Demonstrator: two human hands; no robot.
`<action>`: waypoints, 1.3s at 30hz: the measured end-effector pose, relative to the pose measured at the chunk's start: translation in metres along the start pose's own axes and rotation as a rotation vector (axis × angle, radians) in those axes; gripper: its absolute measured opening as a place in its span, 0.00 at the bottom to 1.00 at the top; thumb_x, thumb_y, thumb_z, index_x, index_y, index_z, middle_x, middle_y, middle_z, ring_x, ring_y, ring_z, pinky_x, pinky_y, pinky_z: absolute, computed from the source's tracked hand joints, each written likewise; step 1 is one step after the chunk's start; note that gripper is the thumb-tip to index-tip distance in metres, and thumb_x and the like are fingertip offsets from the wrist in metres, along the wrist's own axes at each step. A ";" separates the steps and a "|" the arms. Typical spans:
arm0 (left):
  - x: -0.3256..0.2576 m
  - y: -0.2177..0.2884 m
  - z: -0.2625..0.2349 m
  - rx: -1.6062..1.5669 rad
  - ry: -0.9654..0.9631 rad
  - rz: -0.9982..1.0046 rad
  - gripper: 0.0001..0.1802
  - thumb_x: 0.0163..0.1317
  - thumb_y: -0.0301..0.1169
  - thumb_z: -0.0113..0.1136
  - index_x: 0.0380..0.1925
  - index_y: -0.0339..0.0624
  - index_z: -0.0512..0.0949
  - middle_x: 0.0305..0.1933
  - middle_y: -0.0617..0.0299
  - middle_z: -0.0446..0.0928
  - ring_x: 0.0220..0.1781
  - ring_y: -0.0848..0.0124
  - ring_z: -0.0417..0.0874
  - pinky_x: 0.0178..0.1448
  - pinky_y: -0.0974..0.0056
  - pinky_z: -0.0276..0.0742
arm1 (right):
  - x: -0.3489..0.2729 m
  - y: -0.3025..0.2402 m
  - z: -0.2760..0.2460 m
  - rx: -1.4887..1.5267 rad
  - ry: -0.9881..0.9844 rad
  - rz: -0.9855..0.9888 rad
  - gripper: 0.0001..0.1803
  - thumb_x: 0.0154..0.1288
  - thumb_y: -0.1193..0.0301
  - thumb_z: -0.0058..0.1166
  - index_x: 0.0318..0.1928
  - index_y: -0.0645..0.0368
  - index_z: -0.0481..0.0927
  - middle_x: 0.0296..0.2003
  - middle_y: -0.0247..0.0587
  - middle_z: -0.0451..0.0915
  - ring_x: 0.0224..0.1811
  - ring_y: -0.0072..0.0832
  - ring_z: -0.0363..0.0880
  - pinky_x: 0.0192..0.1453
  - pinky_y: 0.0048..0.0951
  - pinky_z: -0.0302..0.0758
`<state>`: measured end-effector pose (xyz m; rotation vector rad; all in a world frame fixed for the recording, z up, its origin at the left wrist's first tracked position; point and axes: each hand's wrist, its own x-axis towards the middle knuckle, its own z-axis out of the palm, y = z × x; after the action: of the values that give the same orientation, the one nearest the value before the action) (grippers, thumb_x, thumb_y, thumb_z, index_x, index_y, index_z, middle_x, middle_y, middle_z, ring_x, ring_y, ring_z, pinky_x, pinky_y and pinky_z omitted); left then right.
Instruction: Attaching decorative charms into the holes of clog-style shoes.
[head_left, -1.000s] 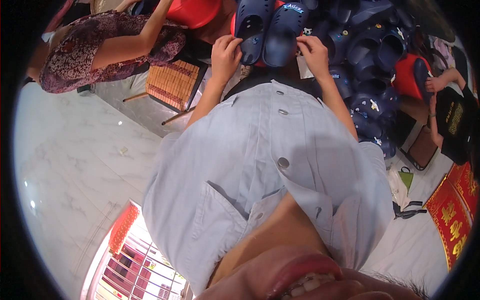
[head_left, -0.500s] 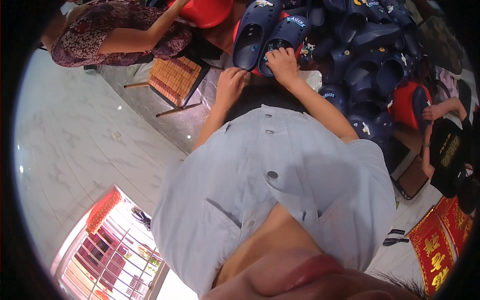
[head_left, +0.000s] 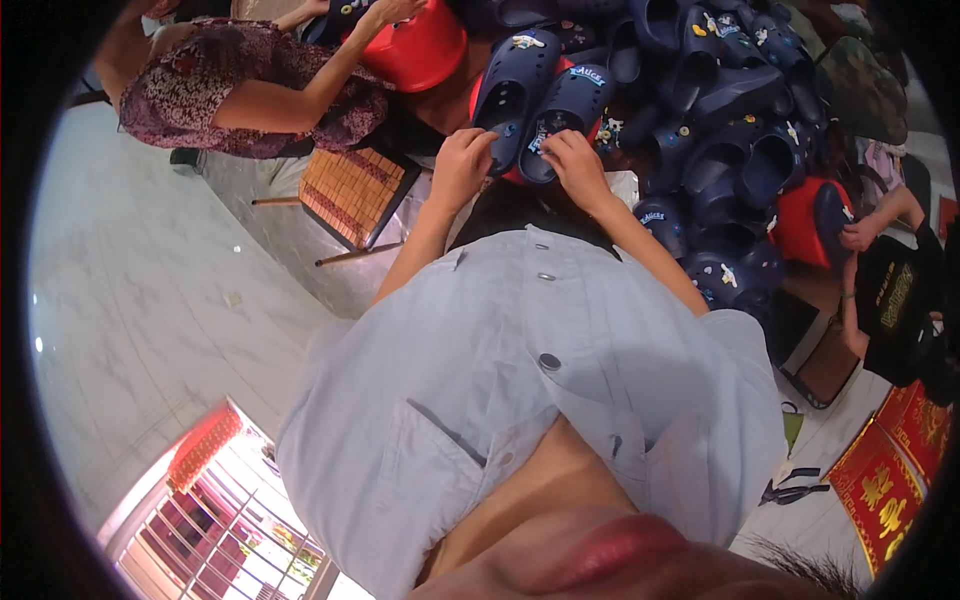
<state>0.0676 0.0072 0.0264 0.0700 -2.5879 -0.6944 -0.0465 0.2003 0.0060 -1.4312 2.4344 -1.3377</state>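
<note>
Side by side in front of me rest two navy clogs, a left clog (head_left: pixel 517 72) and a right clog (head_left: pixel 578 92), heels toward me. Each carries a decoration on its holed upper. My left hand (head_left: pixel 462 168) is closed, its fingertips bent over the heel edge of the left clog. Its pinch hides whatever may be between the fingers. My right hand (head_left: pixel 577 168) is also closed, thumb and fingers pinched over the heel opening of the right clog, beside pale lettering on the insole. Anything in that pinch is too small to name.
A heap of navy clogs (head_left: pixel 735 90) fills the far right. At left, a person in a patterned top (head_left: pixel 250 90) works by a red basin (head_left: pixel 425 50), near a woven-seat stool (head_left: pixel 355 195). Another person's hand (head_left: pixel 862 235) holds a navy clog at right, by a red container (head_left: pixel 800 225).
The view has shifted, so the clogs appear lower. My left hand has moved forward from behind the left clog's heel to its side edge. My right hand stays at the right clog.
</note>
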 end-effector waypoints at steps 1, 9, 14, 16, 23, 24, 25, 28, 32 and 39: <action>0.002 -0.004 0.001 -0.008 -0.003 0.008 0.15 0.48 0.20 0.59 0.39 0.41 0.79 0.41 0.54 0.78 0.44 0.55 0.79 0.48 0.57 0.74 | -0.002 0.000 -0.002 0.051 0.007 0.044 0.07 0.55 0.75 0.57 0.37 0.61 0.78 0.32 0.44 0.76 0.41 0.42 0.75 0.46 0.37 0.72; 0.032 -0.044 -0.002 -0.027 0.080 0.014 0.18 0.50 0.24 0.61 0.44 0.43 0.78 0.44 0.52 0.76 0.47 0.56 0.77 0.51 0.57 0.74 | -0.004 0.004 -0.020 0.241 0.242 0.555 0.06 0.56 0.76 0.59 0.35 0.63 0.80 0.30 0.38 0.81 0.30 0.27 0.79 0.36 0.27 0.73; 0.055 -0.078 0.022 -0.062 0.018 -0.130 0.38 0.51 0.38 0.66 0.63 0.49 0.64 0.52 0.44 0.71 0.58 0.48 0.68 0.59 0.51 0.67 | 0.027 0.011 -0.029 0.508 0.381 0.655 0.07 0.58 0.76 0.59 0.38 0.63 0.81 0.31 0.32 0.80 0.35 0.17 0.76 0.41 0.20 0.71; 0.061 -0.087 0.037 0.006 -0.055 -0.126 0.44 0.48 0.39 0.68 0.66 0.51 0.59 0.54 0.40 0.68 0.61 0.44 0.64 0.61 0.47 0.65 | 0.050 0.016 -0.029 0.520 0.388 0.668 0.06 0.58 0.77 0.58 0.38 0.63 0.81 0.31 0.32 0.81 0.35 0.17 0.76 0.42 0.20 0.71; 0.055 -0.082 0.056 0.128 -0.307 -0.279 0.48 0.47 0.34 0.67 0.69 0.51 0.53 0.60 0.38 0.62 0.65 0.41 0.58 0.61 0.43 0.65 | 0.112 0.056 -0.001 0.413 0.318 0.609 0.07 0.57 0.78 0.57 0.37 0.64 0.82 0.31 0.35 0.82 0.35 0.21 0.78 0.43 0.21 0.72; 0.056 -0.081 0.055 0.121 -0.314 -0.280 0.48 0.47 0.34 0.67 0.69 0.51 0.53 0.60 0.38 0.62 0.65 0.41 0.58 0.61 0.43 0.65 | 0.117 0.067 0.004 0.441 0.299 0.599 0.07 0.58 0.78 0.58 0.38 0.64 0.83 0.31 0.36 0.82 0.34 0.22 0.78 0.42 0.21 0.73; 0.057 -0.081 0.054 0.093 -0.296 -0.265 0.48 0.47 0.33 0.66 0.69 0.50 0.53 0.59 0.37 0.62 0.64 0.41 0.59 0.60 0.43 0.66 | 0.122 0.071 0.008 0.469 0.278 0.587 0.07 0.58 0.78 0.58 0.38 0.64 0.83 0.31 0.36 0.82 0.33 0.23 0.79 0.42 0.21 0.73; 0.056 -0.081 0.052 0.062 -0.286 -0.260 0.47 0.47 0.33 0.66 0.68 0.48 0.54 0.57 0.38 0.63 0.62 0.43 0.62 0.59 0.44 0.67 | 0.131 0.078 0.017 0.459 0.239 0.640 0.07 0.57 0.78 0.59 0.37 0.64 0.83 0.29 0.36 0.82 0.31 0.22 0.78 0.38 0.22 0.74; 0.059 -0.082 0.050 0.037 -0.309 -0.271 0.48 0.47 0.34 0.66 0.68 0.49 0.53 0.54 0.40 0.65 0.58 0.44 0.67 0.58 0.46 0.67 | 0.139 0.095 0.019 0.451 0.225 0.696 0.05 0.57 0.77 0.61 0.35 0.61 0.83 0.27 0.33 0.80 0.26 0.19 0.75 0.31 0.19 0.69; 0.058 -0.084 0.045 0.046 -0.358 -0.278 0.49 0.48 0.33 0.66 0.69 0.51 0.50 0.54 0.40 0.64 0.54 0.44 0.70 0.56 0.47 0.70 | 0.157 0.099 0.017 0.314 0.039 0.789 0.04 0.54 0.75 0.64 0.31 0.60 0.82 0.21 0.30 0.78 0.20 0.16 0.71 0.22 0.18 0.63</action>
<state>-0.0098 -0.0545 -0.0242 0.3565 -2.9725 -0.8069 -0.2003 0.0975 -0.0119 -0.3023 2.2607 -1.4171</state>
